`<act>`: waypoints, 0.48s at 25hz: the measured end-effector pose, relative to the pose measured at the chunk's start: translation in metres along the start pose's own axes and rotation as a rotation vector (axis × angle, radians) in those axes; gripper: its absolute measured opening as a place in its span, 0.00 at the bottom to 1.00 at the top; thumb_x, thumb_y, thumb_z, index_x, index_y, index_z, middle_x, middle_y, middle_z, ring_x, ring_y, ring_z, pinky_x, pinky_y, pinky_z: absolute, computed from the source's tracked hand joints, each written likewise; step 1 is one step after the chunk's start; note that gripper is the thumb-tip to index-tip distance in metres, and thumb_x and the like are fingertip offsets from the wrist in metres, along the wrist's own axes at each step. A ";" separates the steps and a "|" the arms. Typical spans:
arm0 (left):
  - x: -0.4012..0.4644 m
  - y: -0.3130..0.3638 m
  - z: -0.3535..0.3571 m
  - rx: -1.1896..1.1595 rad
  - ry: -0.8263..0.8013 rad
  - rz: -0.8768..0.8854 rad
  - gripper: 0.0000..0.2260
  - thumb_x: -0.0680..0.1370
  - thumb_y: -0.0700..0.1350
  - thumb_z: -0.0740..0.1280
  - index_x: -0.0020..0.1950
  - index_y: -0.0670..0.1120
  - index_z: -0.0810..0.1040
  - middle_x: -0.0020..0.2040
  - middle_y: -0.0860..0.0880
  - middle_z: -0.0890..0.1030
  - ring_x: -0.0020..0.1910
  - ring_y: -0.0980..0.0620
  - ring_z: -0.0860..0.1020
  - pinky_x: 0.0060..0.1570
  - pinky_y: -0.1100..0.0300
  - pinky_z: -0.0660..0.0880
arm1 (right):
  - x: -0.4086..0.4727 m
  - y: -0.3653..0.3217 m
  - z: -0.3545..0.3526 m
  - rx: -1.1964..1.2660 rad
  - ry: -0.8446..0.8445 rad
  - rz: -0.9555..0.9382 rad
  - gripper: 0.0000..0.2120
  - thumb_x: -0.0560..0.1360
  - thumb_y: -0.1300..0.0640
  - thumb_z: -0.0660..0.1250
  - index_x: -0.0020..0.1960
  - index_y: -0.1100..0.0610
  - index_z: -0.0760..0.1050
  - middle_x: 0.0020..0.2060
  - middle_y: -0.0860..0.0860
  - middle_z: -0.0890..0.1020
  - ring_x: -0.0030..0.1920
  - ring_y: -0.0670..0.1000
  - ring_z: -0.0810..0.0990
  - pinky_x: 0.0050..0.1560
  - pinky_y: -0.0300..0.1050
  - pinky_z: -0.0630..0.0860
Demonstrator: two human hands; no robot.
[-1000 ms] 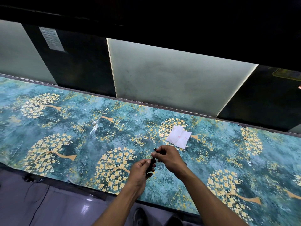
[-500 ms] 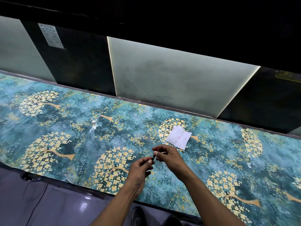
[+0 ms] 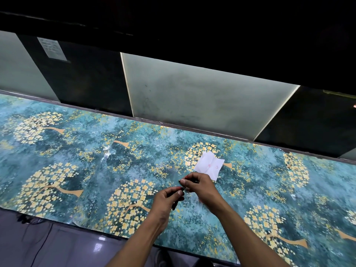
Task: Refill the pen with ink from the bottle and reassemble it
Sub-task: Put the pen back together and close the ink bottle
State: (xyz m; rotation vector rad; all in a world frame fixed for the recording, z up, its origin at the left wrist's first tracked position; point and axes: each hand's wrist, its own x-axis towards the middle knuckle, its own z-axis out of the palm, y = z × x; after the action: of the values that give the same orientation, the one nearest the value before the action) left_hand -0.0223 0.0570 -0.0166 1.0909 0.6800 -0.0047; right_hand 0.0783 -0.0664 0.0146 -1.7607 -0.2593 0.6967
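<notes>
Left hand point(image 3: 167, 197) grips the dark pen barrel point(image 3: 176, 202), open end toward the right hand point(image 3: 199, 185), which pinches a small pen part point(image 3: 185, 178) just beside it, likely aligning for reassembly. Tissue point(image 3: 209, 165) lies on the bench point(image 3: 77, 170) beyond the right hand. No bottle visible.

No text, brand or number can be read. A pale printed sheet point(image 3: 51, 48) is stuck on the dark panel far up and left of the fingers point(image 3: 182, 181), its print too small and blurred to make out.
</notes>
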 end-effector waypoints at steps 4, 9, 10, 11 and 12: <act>0.009 0.003 -0.001 0.086 -0.042 0.051 0.06 0.76 0.37 0.71 0.50 0.44 0.87 0.43 0.43 0.86 0.43 0.49 0.80 0.42 0.56 0.73 | 0.005 0.000 -0.008 -0.017 -0.017 -0.015 0.06 0.77 0.61 0.72 0.48 0.64 0.83 0.37 0.57 0.83 0.38 0.51 0.79 0.42 0.44 0.77; 0.015 0.007 0.005 0.047 -0.015 0.059 0.09 0.75 0.33 0.71 0.43 0.45 0.88 0.40 0.43 0.86 0.41 0.47 0.77 0.42 0.57 0.71 | 0.014 0.002 -0.005 -0.004 0.030 -0.003 0.09 0.76 0.61 0.73 0.45 0.68 0.81 0.34 0.59 0.82 0.36 0.52 0.78 0.37 0.42 0.74; 0.016 0.007 0.005 0.042 -0.011 0.057 0.09 0.75 0.33 0.71 0.43 0.45 0.88 0.40 0.43 0.86 0.41 0.47 0.76 0.41 0.57 0.70 | 0.015 0.001 -0.005 -0.005 0.031 0.002 0.09 0.76 0.61 0.74 0.44 0.68 0.81 0.34 0.58 0.82 0.35 0.51 0.78 0.36 0.41 0.74; 0.017 0.007 0.005 0.038 -0.008 0.058 0.08 0.75 0.33 0.71 0.44 0.44 0.88 0.40 0.43 0.85 0.41 0.47 0.76 0.41 0.57 0.70 | 0.016 0.001 -0.005 -0.003 0.030 0.005 0.10 0.76 0.60 0.74 0.44 0.69 0.81 0.34 0.58 0.81 0.35 0.51 0.77 0.36 0.40 0.74; 0.017 0.007 0.006 0.035 -0.005 0.055 0.08 0.75 0.33 0.71 0.44 0.44 0.88 0.39 0.43 0.85 0.41 0.47 0.76 0.40 0.58 0.69 | 0.017 0.001 -0.004 0.009 0.029 0.010 0.11 0.76 0.60 0.74 0.44 0.69 0.80 0.34 0.58 0.81 0.35 0.52 0.77 0.36 0.40 0.74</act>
State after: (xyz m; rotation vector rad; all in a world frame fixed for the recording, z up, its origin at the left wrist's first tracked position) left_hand -0.0035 0.0611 -0.0181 1.1424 0.6476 0.0285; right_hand 0.0940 -0.0616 0.0089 -1.7627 -0.2279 0.6780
